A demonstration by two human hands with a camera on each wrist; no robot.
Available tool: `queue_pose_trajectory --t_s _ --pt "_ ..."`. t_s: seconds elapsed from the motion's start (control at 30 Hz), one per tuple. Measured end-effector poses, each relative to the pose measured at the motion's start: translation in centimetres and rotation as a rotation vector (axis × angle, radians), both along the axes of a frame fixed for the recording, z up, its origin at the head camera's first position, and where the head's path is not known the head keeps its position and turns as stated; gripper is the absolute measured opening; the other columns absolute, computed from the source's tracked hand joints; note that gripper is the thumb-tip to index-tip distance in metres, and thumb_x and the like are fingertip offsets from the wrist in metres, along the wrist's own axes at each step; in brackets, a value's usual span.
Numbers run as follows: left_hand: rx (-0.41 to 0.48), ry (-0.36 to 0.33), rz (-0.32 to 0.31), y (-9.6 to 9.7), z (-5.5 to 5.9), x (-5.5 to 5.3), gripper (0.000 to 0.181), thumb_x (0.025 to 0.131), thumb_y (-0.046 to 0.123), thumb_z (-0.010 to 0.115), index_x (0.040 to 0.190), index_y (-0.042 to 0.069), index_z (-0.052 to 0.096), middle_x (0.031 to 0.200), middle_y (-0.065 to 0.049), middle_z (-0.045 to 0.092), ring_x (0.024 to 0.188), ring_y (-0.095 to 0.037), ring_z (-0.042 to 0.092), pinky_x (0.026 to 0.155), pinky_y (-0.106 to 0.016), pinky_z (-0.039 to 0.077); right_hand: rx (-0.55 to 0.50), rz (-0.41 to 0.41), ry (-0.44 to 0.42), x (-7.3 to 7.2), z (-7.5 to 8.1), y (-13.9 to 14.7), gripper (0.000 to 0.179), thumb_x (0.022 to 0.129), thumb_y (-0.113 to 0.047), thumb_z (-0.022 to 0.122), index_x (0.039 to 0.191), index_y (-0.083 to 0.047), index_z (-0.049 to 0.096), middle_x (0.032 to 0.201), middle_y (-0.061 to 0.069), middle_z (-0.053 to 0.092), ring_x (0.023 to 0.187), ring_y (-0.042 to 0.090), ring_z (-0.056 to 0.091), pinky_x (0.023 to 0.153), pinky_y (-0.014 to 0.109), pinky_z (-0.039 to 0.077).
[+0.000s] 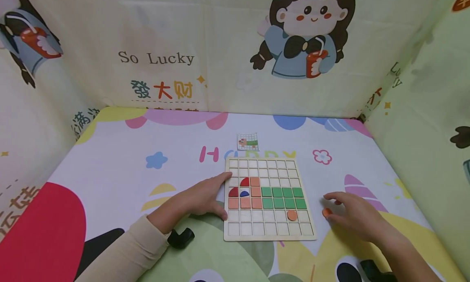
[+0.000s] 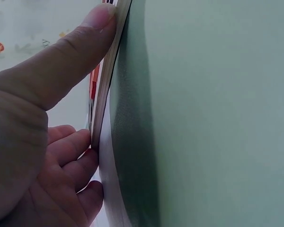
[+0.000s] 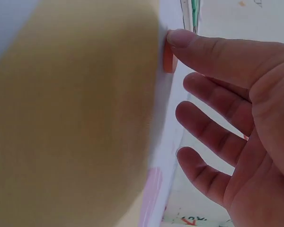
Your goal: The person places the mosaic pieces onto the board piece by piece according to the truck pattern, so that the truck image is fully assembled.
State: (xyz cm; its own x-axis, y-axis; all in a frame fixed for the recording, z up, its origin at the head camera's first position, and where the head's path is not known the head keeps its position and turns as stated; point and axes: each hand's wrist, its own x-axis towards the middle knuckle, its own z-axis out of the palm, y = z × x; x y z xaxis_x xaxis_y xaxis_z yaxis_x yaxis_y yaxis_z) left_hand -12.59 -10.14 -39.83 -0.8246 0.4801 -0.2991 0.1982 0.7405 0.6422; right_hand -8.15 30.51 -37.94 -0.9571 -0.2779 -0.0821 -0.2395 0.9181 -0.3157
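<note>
A wooden grid board [image 1: 269, 232] lies on the table, with red, salmon, green and blue pieces set in its cells. My left hand [image 1: 202, 194] rests against the board's left edge, thumb low and fingers higher up. In the left wrist view, the thumb [image 2: 71, 61] and fingertips touch the side of the board [image 2: 104, 90]. To the right of the board, my right hand [image 1: 354, 216] is at an orange disc [image 1: 326, 212] on the table. Its thumb tip lies at the disc [image 3: 168, 59], while the other fingers are spread away from it.
Another orange disc [image 1: 291, 215] sits on the lower right part of the board. Behind the board lies a small picture card [image 1: 247, 142] showing a coloured grid pattern. Printed cloth covers the table [image 1: 183, 143], and printed fabric walls [image 1: 220, 69] stand around it.
</note>
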Motion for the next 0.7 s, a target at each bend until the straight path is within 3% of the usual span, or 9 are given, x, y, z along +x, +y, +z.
queue_pose_trajectory --t_s 0.17,0.43,0.7 --pt "0.001 -0.003 0.002 0.01 0.14 -0.03 0.114 0.068 0.033 0.094 0.157 0.012 0.026 0.15 -0.006 0.043 0.131 -0.025 0.043 0.108 -0.045 0.04 0.002 0.007 0.021 -0.27 -0.28 0.07 0.036 0.078 -0.02 0.085 0.109 -0.007 0.071 0.099 0.005 0.069 0.091 0.03 0.063 0.077 0.05 0.052" --pt "0.004 0.0 -0.002 -0.03 0.17 -0.02 0.114 0.068 0.034 0.094 0.157 0.011 0.026 0.149 -0.007 0.043 0.13 -0.025 0.043 0.108 -0.045 0.039 -0.016 0.093 0.122 -0.59 -0.57 -0.25 0.017 0.078 -0.013 0.085 0.091 -0.017 0.075 0.089 -0.01 0.068 0.085 0.02 0.062 0.077 0.044 0.051" --pt "0.007 -0.003 0.001 0.02 0.06 0.07 0.114 0.068 0.034 0.094 0.157 0.011 0.027 0.149 -0.007 0.043 0.13 -0.026 0.043 0.108 -0.045 0.04 -0.018 0.096 0.11 -0.77 -0.67 -0.86 0.014 0.08 -0.016 0.084 0.091 -0.018 0.076 0.088 -0.011 0.068 0.084 0.02 0.062 0.076 0.044 0.051"
